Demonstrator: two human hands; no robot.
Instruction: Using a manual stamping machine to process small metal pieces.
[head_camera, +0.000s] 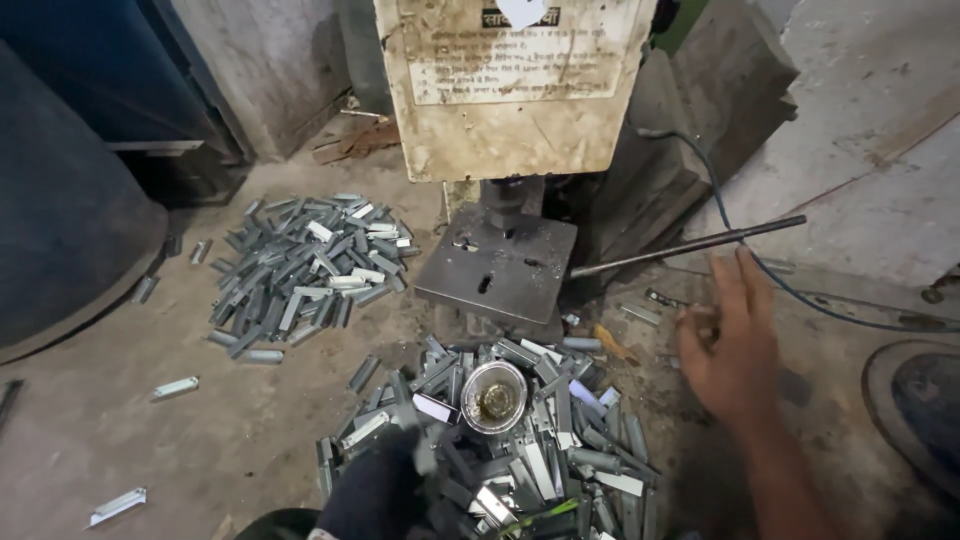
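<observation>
Right hand (735, 345) is open, fingers spread, hovering just under the lever rod (690, 243) of the press (497, 262), probably so the handle is within quick reach. Left hand (375, 490) is dark, maybe gloved, low in the near pile (540, 450); can't tell if it grips anything. A small cup (493, 396) sits on that pile between the hands. Second pile (305, 272) lies beyond the left hand. A grimy cream rectangular notice (515, 60) hangs above the press.

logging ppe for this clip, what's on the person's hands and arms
The right hand is bare: no glove, no ring or watch visible, and the forearm shows no sleeve. The left hand, at the bottom edge, is covered by a dark fabric glove; its arm is out of view.
</observation>
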